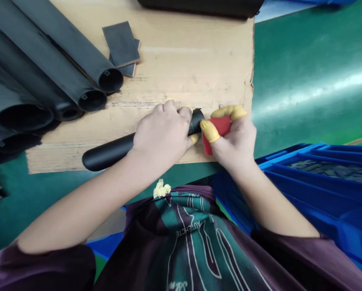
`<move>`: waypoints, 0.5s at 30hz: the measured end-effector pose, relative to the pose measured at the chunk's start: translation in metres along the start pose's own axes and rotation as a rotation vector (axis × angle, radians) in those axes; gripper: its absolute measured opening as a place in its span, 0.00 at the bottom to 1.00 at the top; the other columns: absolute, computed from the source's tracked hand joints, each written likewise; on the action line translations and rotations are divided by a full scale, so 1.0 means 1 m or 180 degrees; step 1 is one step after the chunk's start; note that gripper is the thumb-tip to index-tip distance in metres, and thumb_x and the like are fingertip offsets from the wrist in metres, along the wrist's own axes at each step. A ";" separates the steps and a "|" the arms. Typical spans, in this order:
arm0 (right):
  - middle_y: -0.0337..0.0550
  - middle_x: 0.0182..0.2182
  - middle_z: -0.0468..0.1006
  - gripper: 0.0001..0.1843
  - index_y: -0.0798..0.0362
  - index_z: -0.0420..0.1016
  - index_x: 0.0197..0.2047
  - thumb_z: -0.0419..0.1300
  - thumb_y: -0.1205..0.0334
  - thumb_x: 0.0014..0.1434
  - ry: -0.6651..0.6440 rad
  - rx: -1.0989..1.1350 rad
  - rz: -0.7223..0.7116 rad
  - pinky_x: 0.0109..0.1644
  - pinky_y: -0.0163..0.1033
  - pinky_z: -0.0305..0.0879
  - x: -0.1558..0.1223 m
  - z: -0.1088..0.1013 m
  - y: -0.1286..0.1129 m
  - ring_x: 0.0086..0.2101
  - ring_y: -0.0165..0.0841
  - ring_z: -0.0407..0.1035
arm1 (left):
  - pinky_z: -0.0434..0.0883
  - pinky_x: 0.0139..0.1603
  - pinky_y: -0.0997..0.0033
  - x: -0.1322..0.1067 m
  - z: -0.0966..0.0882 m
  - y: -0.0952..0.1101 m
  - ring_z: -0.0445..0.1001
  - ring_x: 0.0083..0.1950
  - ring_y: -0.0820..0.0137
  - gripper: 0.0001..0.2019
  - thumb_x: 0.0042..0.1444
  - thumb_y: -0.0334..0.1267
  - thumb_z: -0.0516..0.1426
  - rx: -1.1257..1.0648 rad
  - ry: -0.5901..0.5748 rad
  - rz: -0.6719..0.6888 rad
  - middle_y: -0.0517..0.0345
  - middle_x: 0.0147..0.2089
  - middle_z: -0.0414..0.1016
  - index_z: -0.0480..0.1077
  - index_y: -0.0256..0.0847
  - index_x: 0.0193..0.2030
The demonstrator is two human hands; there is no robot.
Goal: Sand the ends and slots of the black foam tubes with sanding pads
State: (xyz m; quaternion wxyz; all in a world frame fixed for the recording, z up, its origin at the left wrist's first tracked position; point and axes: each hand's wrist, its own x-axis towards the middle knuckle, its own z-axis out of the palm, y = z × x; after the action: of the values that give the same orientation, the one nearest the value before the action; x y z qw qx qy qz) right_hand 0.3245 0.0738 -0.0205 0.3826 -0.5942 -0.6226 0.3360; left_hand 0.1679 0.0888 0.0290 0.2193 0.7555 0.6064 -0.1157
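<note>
My left hand (164, 135) is wrapped round a black tube (108, 152) that lies across the cardboard sheet (187, 60), gripping it near its right end. My right hand (232, 137), with yellow finger cots on thumb and fingertips, pinches a small red sheet (222, 126) against that end of the tube. Both hands sit at the near right corner of the cardboard.
Several larger black tubes (47, 76) are stacked at the left with open ends facing me. Two dark grey flat pieces (122, 46) lie on the cardboard behind. Blue plastic crates (320, 178) stand at the right on the green surface (305, 72). A long black object (199, 6) lies along the far edge.
</note>
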 end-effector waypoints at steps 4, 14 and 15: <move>0.42 0.37 0.77 0.12 0.48 0.69 0.40 0.61 0.48 0.65 0.0103 0.0072 -0.0247 0.52 0.50 0.76 -0.001 0.005 0.006 0.43 0.38 0.76 | 0.72 0.56 0.51 0.000 -0.001 0.000 0.69 0.62 0.43 0.21 0.62 0.52 0.57 0.0066 0.0093 0.0046 0.46 0.56 0.69 0.66 0.46 0.58; 0.41 0.39 0.78 0.21 0.46 0.71 0.44 0.65 0.39 0.59 0.0438 0.0408 -0.0545 0.42 0.47 0.79 0.008 -0.009 0.024 0.40 0.38 0.78 | 0.73 0.56 0.47 0.000 0.000 0.000 0.70 0.63 0.41 0.20 0.61 0.50 0.55 0.0017 0.0164 0.0052 0.45 0.56 0.70 0.68 0.44 0.56; 0.40 0.38 0.78 0.22 0.46 0.71 0.44 0.66 0.38 0.58 0.0370 0.0378 -0.0558 0.41 0.47 0.79 0.011 -0.009 0.022 0.39 0.37 0.77 | 0.73 0.56 0.47 0.000 0.000 0.000 0.70 0.63 0.42 0.20 0.61 0.51 0.55 0.0048 0.0178 0.0053 0.45 0.56 0.70 0.68 0.44 0.56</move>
State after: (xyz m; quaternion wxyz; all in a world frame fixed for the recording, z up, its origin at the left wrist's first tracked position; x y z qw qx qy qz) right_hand 0.3429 0.0859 -0.0348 0.4805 -0.5322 -0.6279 0.3026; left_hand 0.1681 0.0890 0.0292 0.1976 0.7651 0.6050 -0.0973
